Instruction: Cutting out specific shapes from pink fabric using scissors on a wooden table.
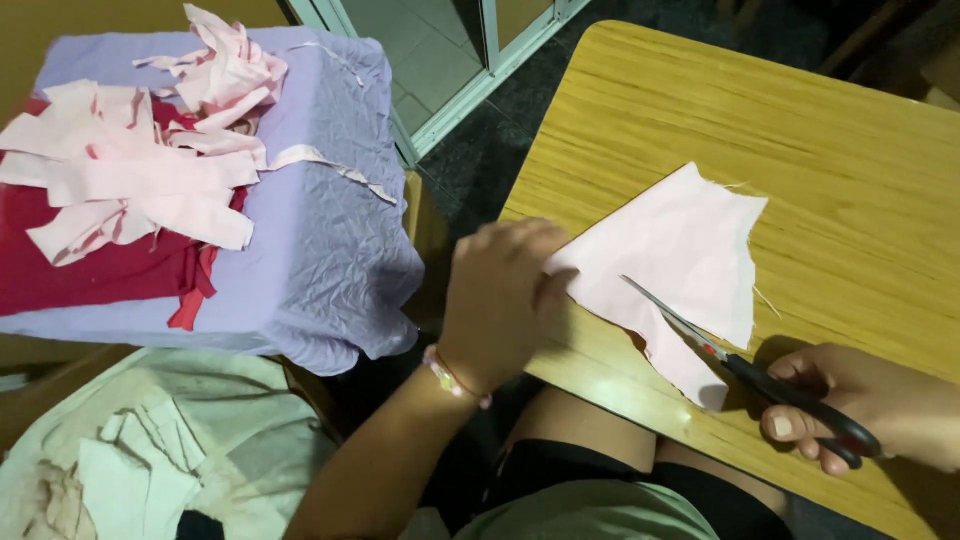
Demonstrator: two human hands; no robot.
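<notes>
Your right hand (pixel 880 405) grips the scissors (pixel 760 375), blades open in the pink cloth (pixel 675 255) on the table (pixel 800 120). Left hand (pixel 497 295) pins its edge flat; keep it taut, cut slowly.

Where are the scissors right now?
The scissors are at the lower right of the head view, in the right hand, blades open on the pink cloth on the wooden table.

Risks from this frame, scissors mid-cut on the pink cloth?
1. The left hand pins only the corner of the pink cloth, close to the line of the scissors; fingers may get nicked.
2. The cloth overhangs the table edge near the blades; it may sag and skew the cut.
</notes>
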